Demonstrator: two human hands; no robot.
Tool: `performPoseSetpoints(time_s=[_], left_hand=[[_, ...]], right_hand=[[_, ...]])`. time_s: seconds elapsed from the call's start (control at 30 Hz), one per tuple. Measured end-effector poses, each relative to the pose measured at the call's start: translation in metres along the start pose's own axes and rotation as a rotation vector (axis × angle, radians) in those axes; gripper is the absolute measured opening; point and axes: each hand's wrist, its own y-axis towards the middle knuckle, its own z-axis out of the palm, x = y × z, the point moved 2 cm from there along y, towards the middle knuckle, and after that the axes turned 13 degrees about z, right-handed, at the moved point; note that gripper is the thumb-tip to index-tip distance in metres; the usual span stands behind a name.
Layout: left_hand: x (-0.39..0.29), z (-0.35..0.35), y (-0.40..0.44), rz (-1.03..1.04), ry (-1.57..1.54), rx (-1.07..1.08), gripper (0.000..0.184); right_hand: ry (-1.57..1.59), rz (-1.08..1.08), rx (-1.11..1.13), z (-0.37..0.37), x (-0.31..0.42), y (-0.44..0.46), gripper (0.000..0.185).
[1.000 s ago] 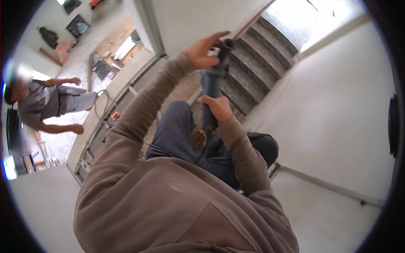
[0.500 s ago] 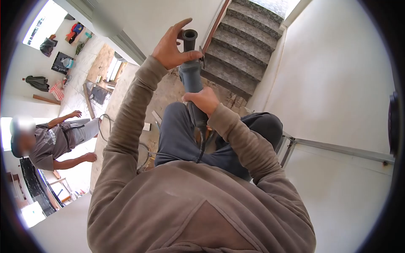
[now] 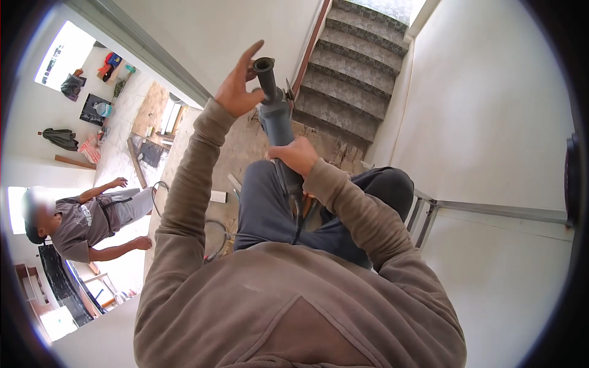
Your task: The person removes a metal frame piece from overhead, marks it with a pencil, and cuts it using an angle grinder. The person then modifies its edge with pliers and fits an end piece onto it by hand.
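An angle grinder (image 3: 279,127) with a dark blue-grey body is raised in front of me, its head pointing away. My right hand (image 3: 297,156) is wrapped around the rear of its body. From the grinder's head sticks a black side handle (image 3: 267,81), its hollow end facing up toward me. Beside that handle, on its left, my left hand (image 3: 238,91) has its fingers spread and does not grip it; whether the thumb touches is unclear. The thin disc (image 3: 289,89) shows edge-on at the head's right. A black power cord (image 3: 299,214) runs down between my legs.
Tiled stairs (image 3: 350,73) rise ahead on the right, beside a white wall (image 3: 485,110). A metal rail (image 3: 497,210) stands at my right. On the left, another person (image 3: 92,218) stands past a doorway. Cables (image 3: 216,236) and wood scraps lie on the dusty floor.
My left hand has eased left, its thumb coming away from the front of the grinder's head. The grinder has tilted slightly left. My right hand keeps its grip.
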Motion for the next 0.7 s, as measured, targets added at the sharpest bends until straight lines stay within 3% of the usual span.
performPoseSetpoints(time_s=[0.03, 0.17, 0.27, 0.37, 0.47, 0.57, 0.7], left_hand=[[-0.001, -0.001, -0.001, 0.039, -0.046, -0.003, 0.098], [-0.019, 0.005, -0.001, -0.039, 0.301, -0.001, 0.096], [-0.006, 0.000, -0.003, -0.116, 0.233, 0.055, 0.099], [-0.001, -0.001, -0.006, 0.045, -0.099, -0.072, 0.091], [-0.021, 0.003, -0.003, 0.014, 0.184, -0.060, 0.088], [-0.015, 0.004, -0.001, -0.174, 0.247, 0.064, 0.086], [0.003, 0.002, -0.007, -0.058, -0.099, -0.020, 0.085]], right_hand=[[0.004, 0.006, 0.004, -0.001, 0.002, -0.003, 0.048], [0.021, 0.007, 0.018, 0.002, -0.001, 0.001, 0.048], [0.038, 0.018, 0.015, 0.001, 0.003, -0.005, 0.048], [0.001, 0.030, -0.014, 0.001, -0.001, -0.002, 0.046], [0.024, 0.023, -0.003, 0.001, -0.001, 0.000, 0.047], [0.014, 0.028, 0.002, 0.000, 0.004, -0.006, 0.047], [0.009, 0.014, -0.007, 0.001, -0.002, 0.000, 0.047]])
